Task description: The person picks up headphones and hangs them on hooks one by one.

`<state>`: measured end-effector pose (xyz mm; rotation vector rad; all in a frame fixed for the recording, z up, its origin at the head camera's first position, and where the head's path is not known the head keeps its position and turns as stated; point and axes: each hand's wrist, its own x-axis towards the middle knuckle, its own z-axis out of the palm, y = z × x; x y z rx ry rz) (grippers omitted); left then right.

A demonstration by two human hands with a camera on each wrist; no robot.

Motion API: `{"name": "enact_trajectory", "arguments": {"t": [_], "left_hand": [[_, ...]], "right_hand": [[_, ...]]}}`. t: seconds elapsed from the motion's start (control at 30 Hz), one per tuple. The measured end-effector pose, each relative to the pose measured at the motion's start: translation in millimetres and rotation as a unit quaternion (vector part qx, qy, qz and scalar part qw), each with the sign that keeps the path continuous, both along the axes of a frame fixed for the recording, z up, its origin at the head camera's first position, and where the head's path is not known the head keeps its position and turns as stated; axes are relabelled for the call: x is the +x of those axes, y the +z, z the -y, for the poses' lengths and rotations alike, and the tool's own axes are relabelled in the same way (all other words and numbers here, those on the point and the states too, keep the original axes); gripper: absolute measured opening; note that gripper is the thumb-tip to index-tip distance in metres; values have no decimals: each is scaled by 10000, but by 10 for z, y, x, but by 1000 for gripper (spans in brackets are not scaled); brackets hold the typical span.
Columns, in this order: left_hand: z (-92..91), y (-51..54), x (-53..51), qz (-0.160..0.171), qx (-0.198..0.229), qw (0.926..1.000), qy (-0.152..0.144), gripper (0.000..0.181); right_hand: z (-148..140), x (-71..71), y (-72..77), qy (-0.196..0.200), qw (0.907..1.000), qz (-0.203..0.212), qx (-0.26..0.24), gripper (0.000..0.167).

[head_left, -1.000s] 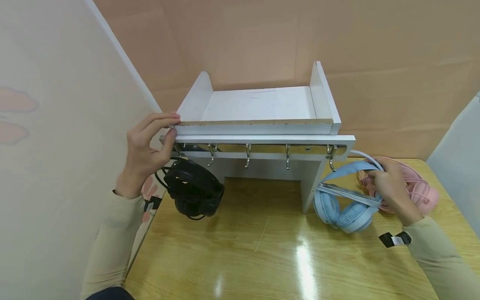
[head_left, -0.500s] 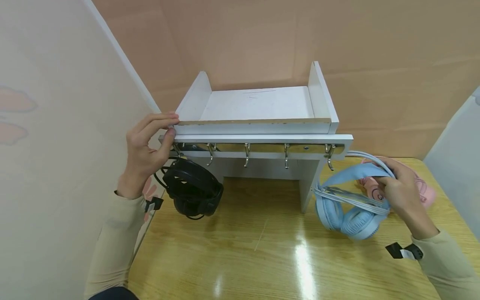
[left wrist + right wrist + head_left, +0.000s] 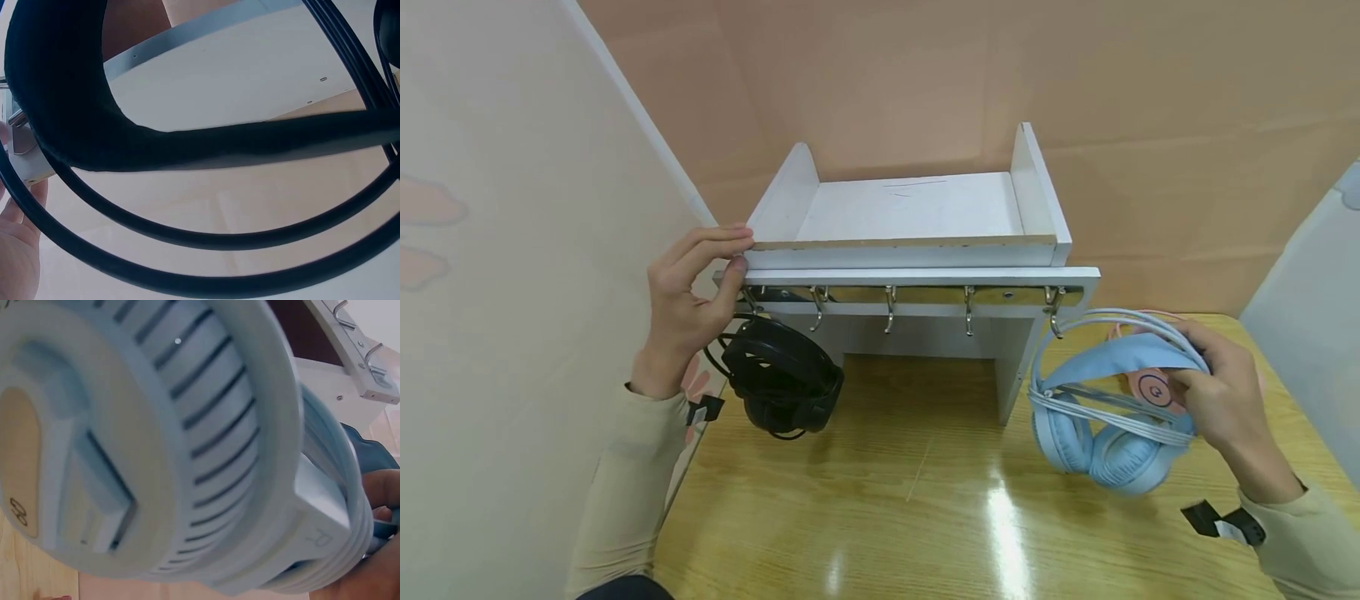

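Blue headphones (image 3: 1127,454) are in my right hand (image 3: 1225,392), which grips their headband and looped cable, just right of the shelf's end hook (image 3: 1055,315). In the right wrist view a ribbed ear cup (image 3: 206,412) fills much of the picture, and part of my hand (image 3: 375,569) shows behind the band. My left hand (image 3: 688,296) pinches the left front corner of the white shelf (image 3: 917,277), thumb below and fingers on top. Black headphones (image 3: 782,375) hang from the leftmost hook; their band (image 3: 69,81) crosses the left wrist view.
Pink headphones (image 3: 1150,387) lie on the wooden table (image 3: 910,517) behind the blue ones, partly hidden. Several metal hooks line the rail under the shelf's front edge. A pale wall (image 3: 527,333) stands close on the left, a brown one (image 3: 880,83) behind.
My right hand has moved right and toward me with the blue headphones, away from the pink pair. The left hand keeps its hold on the shelf corner.
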<state>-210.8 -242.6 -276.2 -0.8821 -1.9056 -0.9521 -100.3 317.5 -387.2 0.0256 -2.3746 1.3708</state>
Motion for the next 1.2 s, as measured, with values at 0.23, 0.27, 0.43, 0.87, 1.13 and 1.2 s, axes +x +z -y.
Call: {"name": "enact_trajectory", "arguments": {"t": [0.23, 0.27, 0.43, 0.87, 1.13, 1.2], "left_hand": [[5, 0, -3, 9, 48, 10000, -25, 18], [7, 0, -3, 13, 49, 10000, -24, 18], [17, -1, -3, 26, 73, 10000, -28, 18], [4, 6, -18, 13, 33, 10000, -53, 18], [1, 5, -6, 7, 19, 10000, -42, 18], [-1, 6, -6, 8, 22, 10000, -41, 18]], "right_hand": [[53, 66, 44, 111, 9996, -233, -134, 59], [64, 76, 53, 141, 9995, -257, -143, 57], [113, 129, 86, 306, 9989, -337, -106, 38], [215, 276, 128, 450, 9963, -710, -163, 55], [305, 349, 156, 470, 9941, -934, -301, 56], [317, 361, 170, 613, 9924, -1001, -358, 51]]}}
